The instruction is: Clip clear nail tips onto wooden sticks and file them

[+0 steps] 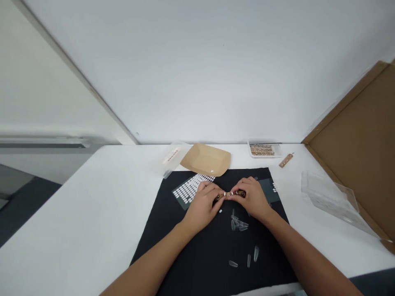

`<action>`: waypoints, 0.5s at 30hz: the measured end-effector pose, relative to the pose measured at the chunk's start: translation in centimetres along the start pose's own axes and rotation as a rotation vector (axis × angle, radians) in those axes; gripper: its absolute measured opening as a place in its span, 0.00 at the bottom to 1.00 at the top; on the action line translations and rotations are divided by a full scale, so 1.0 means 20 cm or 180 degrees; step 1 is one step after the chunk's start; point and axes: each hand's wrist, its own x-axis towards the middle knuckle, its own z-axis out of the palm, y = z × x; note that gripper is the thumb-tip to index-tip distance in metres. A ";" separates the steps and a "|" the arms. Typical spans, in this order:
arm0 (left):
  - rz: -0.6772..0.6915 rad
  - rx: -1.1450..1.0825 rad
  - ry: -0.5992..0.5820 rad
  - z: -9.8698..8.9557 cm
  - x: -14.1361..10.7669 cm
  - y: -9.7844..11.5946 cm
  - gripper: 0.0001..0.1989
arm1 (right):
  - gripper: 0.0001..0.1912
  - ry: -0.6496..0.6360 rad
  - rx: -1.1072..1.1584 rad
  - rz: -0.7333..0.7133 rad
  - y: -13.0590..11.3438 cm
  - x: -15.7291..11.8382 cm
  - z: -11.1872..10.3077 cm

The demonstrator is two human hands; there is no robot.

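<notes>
- We are pinching a small wooden strip (pixel 227 195) between thumb and fingers of both the left hand (pixel 202 201) and the right hand (pixel 251 197); little gap is showing in either grip.
- The strip is lying between the hands, its long axis running roughly left to right; neither hand is sitting clearly nearer.
- We are seeing clear nail tips (pixel 242 224) lying nearer on the black cloth (pixel 191 263); whether the strip is touching that cloth, we cannot tell.

Slim brown strip (pixel 228 195), held crosswise
</notes>
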 end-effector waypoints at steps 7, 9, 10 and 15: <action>-0.0070 -0.0053 -0.0025 0.00 -0.01 -0.01 0.09 | 0.01 -0.0133 -0.0069 -0.0064 0.00 -0.02 -0.03; -0.0055 -0.0072 -0.0029 0.00 -0.01 -0.01 0.08 | 0.03 -0.0124 -0.0053 -0.0037 0.00 -0.02 -0.03; -0.0047 -0.0078 -0.0025 0.00 0.00 -0.01 0.08 | 0.03 -0.0121 -0.0056 -0.0021 0.00 -0.02 -0.03; -0.0054 -0.0077 -0.0030 0.00 0.00 0.00 0.08 | 0.03 -0.0132 -0.0151 0.0022 -0.02 -0.02 -0.02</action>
